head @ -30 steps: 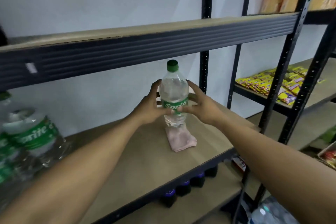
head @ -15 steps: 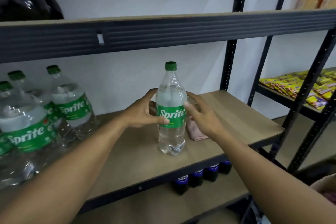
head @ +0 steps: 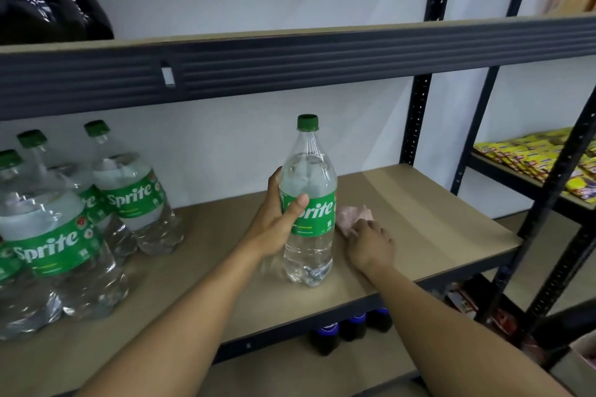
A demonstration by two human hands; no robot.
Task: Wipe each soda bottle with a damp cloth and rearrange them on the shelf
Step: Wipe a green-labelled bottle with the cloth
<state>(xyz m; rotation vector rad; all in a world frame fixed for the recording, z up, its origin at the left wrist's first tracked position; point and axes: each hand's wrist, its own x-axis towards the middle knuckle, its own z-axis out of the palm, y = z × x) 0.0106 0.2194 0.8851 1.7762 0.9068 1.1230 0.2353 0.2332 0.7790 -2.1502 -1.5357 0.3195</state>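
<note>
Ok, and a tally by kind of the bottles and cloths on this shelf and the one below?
Clear plastic Sprite bottles with green caps: 5 (one gripped by the left hand, one cut off at the left edge)
Dark bottles with blue labels, shelf below: 3
Pink cloth, touched by the right hand: 1
Total: 9

My left arm reaches in from 7 o'clock; left hand (head: pixel 274 226) wraps the bottle (head: pixel 306 245), thumb in front. Right arm runs from 5 o'clock; right hand (head: pixel 371 243) knuckles-up, fingers curled on the cloth (head: pixel 353 214).
</note>
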